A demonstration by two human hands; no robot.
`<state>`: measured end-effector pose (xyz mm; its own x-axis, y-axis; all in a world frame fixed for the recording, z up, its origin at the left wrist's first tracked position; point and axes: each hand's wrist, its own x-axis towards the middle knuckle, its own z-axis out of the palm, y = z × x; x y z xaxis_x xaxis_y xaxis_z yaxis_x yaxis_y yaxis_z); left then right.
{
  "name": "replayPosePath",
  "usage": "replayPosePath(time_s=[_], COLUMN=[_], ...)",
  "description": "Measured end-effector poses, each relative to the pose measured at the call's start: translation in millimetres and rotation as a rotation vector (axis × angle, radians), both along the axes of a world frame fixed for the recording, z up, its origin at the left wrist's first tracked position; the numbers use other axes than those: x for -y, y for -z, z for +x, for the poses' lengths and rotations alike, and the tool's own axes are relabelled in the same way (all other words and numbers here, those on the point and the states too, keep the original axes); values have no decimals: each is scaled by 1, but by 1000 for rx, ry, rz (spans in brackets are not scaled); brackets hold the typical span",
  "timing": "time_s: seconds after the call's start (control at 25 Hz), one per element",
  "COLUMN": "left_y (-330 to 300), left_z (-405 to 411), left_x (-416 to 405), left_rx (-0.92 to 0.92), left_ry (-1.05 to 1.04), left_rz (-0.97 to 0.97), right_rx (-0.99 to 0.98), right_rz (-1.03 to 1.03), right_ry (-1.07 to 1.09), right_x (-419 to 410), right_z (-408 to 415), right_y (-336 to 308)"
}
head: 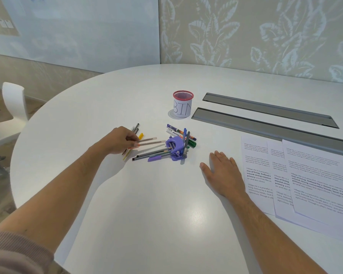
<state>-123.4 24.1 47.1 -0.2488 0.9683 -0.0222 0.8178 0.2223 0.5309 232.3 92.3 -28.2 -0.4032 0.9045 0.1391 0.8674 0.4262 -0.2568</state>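
Observation:
My left hand [120, 139] reaches out over the white table [139, 204] and pinches a clear-barrelled pen [154, 142] near its end. A second clear pen [149, 139] lies just above it by my fingers. Several more pens [136, 129] lie under and behind that hand. A purple plastic tool [175, 149] sits in a heap of pens and markers [178, 132] to the right. My right hand [222, 172] rests flat on the table, fingers straight, holding nothing.
A red mesh cup [183, 103] labelled BIN stands behind the heap. Three printed sheets [305, 178] overlap at the right. Two grey cable trays [265, 115] are set into the table. A white chair [14, 103] stands at the left.

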Motion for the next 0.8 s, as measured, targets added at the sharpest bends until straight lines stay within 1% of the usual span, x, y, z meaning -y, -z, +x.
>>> replayPosePath(time_s=[0.12, 0.28, 0.4, 0.6, 0.8], left_y=[-6, -1, 10, 23, 29], left_z=[-9, -8, 1, 13, 13], left_x=[5, 5, 4, 0, -2], left_rx=[31, 17, 15, -81, -190], left_ry=[-77, -315, -440, -483, -451], left_rz=[49, 204, 222, 174, 153], right_rx=[-4, -10, -17, -21, -13], right_rz=[-4, 1, -6, -2, -3], right_ry=[0, 0, 0, 0, 0], right_x=[1, 1, 1, 1, 0], right_z=[0, 0, 1, 1, 1], right_y=[0, 0, 0, 1, 2])
